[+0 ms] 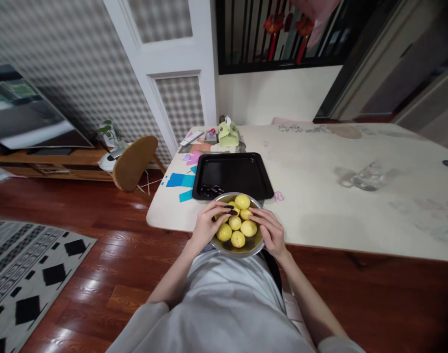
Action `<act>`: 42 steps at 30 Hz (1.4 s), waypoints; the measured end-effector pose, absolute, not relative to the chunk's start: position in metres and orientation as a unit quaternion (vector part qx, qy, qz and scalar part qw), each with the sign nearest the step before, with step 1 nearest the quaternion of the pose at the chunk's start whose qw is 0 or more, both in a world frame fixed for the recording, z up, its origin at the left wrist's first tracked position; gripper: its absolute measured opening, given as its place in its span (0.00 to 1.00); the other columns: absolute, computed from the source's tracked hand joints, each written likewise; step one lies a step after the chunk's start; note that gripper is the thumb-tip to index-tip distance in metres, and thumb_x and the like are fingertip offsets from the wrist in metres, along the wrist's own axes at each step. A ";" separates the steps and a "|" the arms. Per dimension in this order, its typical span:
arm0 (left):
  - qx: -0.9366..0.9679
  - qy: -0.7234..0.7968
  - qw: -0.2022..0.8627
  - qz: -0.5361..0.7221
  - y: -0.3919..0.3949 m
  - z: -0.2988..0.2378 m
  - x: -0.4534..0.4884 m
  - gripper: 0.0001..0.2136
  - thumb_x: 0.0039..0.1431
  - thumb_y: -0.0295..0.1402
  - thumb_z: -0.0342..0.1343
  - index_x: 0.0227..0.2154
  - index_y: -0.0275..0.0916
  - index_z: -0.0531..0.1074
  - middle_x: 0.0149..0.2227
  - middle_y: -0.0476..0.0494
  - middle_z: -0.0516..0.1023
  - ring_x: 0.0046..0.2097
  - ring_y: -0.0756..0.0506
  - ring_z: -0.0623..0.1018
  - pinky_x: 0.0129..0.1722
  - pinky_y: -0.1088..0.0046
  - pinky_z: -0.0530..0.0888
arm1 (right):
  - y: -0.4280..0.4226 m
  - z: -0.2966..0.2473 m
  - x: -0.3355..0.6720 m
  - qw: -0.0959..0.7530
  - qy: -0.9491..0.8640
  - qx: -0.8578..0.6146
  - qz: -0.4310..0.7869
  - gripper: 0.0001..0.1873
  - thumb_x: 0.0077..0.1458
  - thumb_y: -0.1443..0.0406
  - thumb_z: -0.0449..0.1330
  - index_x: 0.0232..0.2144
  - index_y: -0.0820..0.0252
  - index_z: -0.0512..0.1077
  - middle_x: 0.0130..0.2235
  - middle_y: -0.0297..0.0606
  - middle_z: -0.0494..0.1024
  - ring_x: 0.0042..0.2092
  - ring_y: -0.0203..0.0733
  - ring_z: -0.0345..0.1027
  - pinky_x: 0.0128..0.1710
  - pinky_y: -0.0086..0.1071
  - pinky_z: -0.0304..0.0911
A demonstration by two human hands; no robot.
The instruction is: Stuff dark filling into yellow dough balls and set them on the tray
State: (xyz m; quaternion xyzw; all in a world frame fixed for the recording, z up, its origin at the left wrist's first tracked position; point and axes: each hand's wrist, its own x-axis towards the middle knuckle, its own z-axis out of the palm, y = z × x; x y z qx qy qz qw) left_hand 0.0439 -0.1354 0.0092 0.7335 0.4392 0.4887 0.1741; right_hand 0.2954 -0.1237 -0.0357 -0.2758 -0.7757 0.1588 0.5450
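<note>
A metal bowl (255,246) sits at the table's near edge, right in front of me, holding several yellow dough balls (242,201). My left hand (208,223) rests on the bowl's left rim, fingers pinched on a small dark piece (232,211) above the balls. My right hand (271,231) lies against the bowl's right rim, fingers curved over it and touching a ball. Just behind the bowl lies a black baking tray (242,171) with a few dark pieces (212,189) in its near left corner.
The pale table (319,206) carries a glass jug (367,177) at the right, a green box (228,134) and a remote (191,138) at the back left, and blue paper cutouts (180,180). A wooden chair (132,164) stands left of the table, near a TV (21,110).
</note>
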 end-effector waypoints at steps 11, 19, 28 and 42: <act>0.760 0.442 0.199 0.434 -0.138 0.012 0.040 0.06 0.65 0.27 0.64 0.43 0.42 0.80 0.50 0.39 0.81 0.53 0.41 0.82 0.56 0.60 0.79 | -0.123 -0.035 0.295 0.544 -0.775 -0.282 0.156 0.20 0.70 0.64 0.51 0.54 0.52 0.79 0.57 0.45 0.81 0.58 0.53 0.75 0.57 0.55 0.72; 0.759 0.430 0.187 0.452 -0.139 0.015 0.041 0.04 0.67 0.31 0.62 0.43 0.42 0.79 0.51 0.38 0.80 0.54 0.40 0.81 0.57 0.59 0.79 | -0.124 -0.036 0.295 0.540 -0.776 -0.286 0.157 0.20 0.70 0.64 0.51 0.55 0.52 0.79 0.57 0.45 0.81 0.58 0.54 0.75 0.57 0.56 0.72; 0.705 0.505 0.069 0.493 -0.104 0.011 0.010 0.08 0.72 0.31 0.54 0.46 0.42 0.79 0.52 0.38 0.80 0.55 0.41 0.80 0.58 0.59 0.78 | -0.124 -0.035 0.296 0.543 -0.775 -0.282 0.158 0.20 0.70 0.65 0.51 0.56 0.51 0.79 0.58 0.45 0.81 0.58 0.54 0.75 0.57 0.55 0.71; 0.752 0.579 0.035 0.313 -0.014 -0.009 -0.030 0.11 0.62 0.21 0.59 0.39 0.41 0.83 0.45 0.38 0.87 0.53 0.36 0.83 0.59 0.50 0.78 | -0.123 -0.037 0.295 0.545 -0.776 -0.276 0.155 0.20 0.70 0.65 0.51 0.56 0.51 0.78 0.58 0.45 0.81 0.58 0.54 0.75 0.57 0.55 0.72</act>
